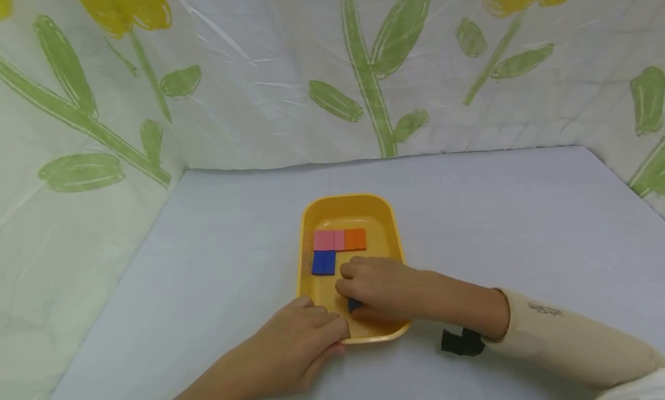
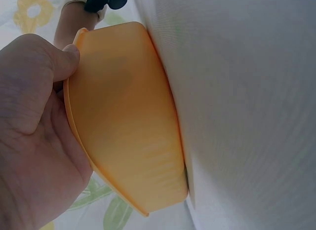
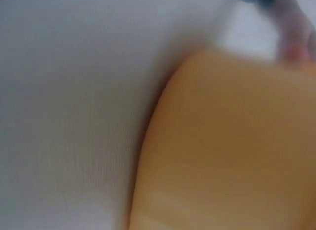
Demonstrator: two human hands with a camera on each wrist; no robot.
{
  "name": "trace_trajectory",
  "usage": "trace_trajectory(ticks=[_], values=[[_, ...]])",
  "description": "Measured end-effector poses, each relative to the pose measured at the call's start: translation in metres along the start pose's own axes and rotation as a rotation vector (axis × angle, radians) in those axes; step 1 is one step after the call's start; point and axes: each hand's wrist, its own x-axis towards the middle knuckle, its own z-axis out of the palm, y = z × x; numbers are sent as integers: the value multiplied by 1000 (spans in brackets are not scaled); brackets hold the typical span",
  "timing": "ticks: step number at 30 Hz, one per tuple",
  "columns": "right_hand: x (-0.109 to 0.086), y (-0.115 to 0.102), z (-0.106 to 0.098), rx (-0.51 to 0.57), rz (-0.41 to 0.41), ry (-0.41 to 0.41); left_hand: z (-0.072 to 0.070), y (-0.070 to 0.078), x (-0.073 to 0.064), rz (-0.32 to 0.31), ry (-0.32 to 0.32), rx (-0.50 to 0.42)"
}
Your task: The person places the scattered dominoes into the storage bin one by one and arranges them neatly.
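Observation:
A yellow plastic tray (image 1: 391,230) stands on the white surface. My left hand (image 1: 296,345) grips the rim at its near left corner; in the left wrist view the thumb (image 2: 66,61) lies against the outside of the tray wall. Over the tray's right side reaches my right hand (image 1: 381,287), its curled fingers holding a dark blue piece (image 1: 354,305) that is mostly hidden. Flat pink pieces (image 1: 327,240) and orange pieces (image 1: 355,239) lie in a row inside, with blue pieces (image 1: 324,262) touching below the pink ones. In the right wrist view, the tray wall (image 3: 222,151) hides the right fingers.
White sheeting with painted green leaves (image 1: 335,101) and yellow flowers hangs behind and to the sides of the table (image 1: 493,209). A black wrist device (image 1: 462,342) hangs under the right forearm, beside a beige sleeve (image 1: 571,339).

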Motion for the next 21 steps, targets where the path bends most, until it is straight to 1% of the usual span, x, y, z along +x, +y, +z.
trace_trajectory(ticks=[2, 4, 6, 9, 11, 13, 17, 21], values=[[-4, 1, 0, 5, -8, 11, 0, 0, 0, -1, -1, 5], [-9, 2, -3, 38, -26, 16, -1, 0, 0, -7, -7, 6], [-16, 1, -9, 114, -49, 0, -1, 0, 0, -14, -14, 7], [-24, -2, -17, 255, -77, -43, 0, 0, 0, -22, -22, 3], [-26, -4, -19, 314, -85, -71, 0, 1, 0, -27, -26, 1], [-27, -6, -20, 330, -83, -85, 0, 1, 0, -29, -23, -1], [-26, -6, -18, 320, -89, -83, 0, 1, 0, -28, -14, 1], [-23, -6, -16, 297, -91, -81, 0, 1, 0, -43, -33, -16]])
